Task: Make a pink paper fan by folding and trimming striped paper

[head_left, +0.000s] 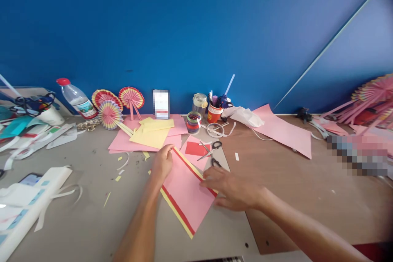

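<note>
A sheet of pink paper with red and yellow strips along two opposite edges lies at a slant on the grey tabletop. My left hand is closed on its upper left corner, thumb at the edge. Over the right strip rests my right hand, its fingers stretched out and slightly blurred; its palm hides part of the edge. Scissors with black handles lie just beyond the sheet, beside a small red paper piece on another pink piece.
Yellow sheets cover pink sheets at the back, before a phone. Paper fans and a bottle lean by the blue wall. A red cup of tools, a tape roll and a pink sheet stand or lie rightward.
</note>
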A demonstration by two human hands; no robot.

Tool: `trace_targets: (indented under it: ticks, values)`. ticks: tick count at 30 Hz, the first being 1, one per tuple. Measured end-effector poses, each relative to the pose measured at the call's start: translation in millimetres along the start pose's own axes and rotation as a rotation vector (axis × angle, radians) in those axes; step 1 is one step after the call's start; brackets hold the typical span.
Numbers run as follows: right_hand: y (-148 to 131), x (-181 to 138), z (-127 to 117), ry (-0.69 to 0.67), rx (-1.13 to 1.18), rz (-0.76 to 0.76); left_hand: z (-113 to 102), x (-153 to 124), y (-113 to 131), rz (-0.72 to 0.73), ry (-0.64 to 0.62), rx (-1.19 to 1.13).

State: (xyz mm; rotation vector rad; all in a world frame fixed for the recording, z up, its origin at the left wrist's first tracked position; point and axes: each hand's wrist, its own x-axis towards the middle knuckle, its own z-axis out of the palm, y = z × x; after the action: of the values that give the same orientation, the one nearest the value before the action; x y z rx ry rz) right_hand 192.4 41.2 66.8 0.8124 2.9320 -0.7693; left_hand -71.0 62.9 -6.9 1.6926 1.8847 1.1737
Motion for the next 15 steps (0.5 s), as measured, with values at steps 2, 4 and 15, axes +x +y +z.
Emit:
trace_targets:
  ticks: [2,4,15]
  values:
    - [-6,-4,17,-0.006,-0.060,-0.063,2,0,2,0.062,-0.041,0.011]
    - [-7,-4,31,0.025,-0.098,-0.093,5,-1,6,0.136,-0.073,0.025]
    - [-10,6,81,0.428,-0.334,-0.330,-8,-21,68,0.399,-0.043,0.215]
